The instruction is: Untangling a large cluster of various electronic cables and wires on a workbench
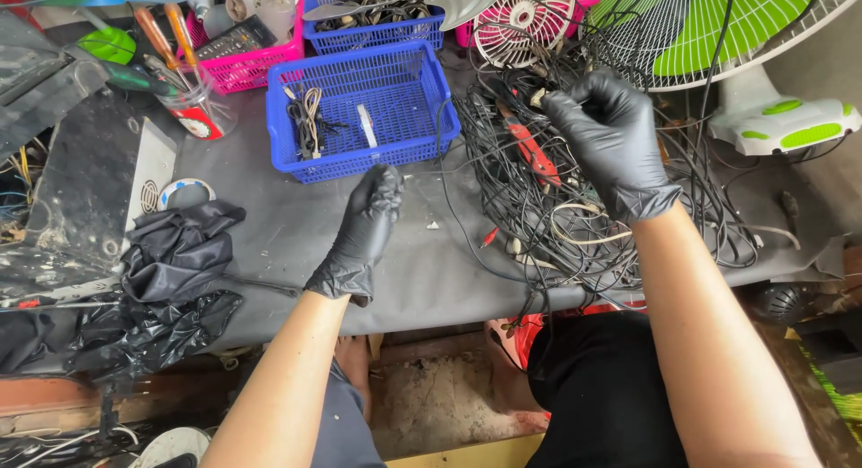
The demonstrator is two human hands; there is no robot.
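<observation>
Both my hands wear black gloves. My right hand [611,136] is raised over a tangled heap of black cables [575,199], its fingers pinched on a small light plug at the end of a cable [537,97]. My left hand [364,230] is lower, just in front of the blue basket [422,91], fingertips closed on a thin black wire [431,174] that runs right toward the heap. Red-handled pliers [532,152] lie within the tangle.
The blue basket holds a few coiled cords. Behind stand a pink basket [251,69] of tools, a second blue basket [377,33], a jar [202,109], a small pink fan [530,19] and a green-and-white fan [772,122]. Crumpled black plastic [171,279] lies left.
</observation>
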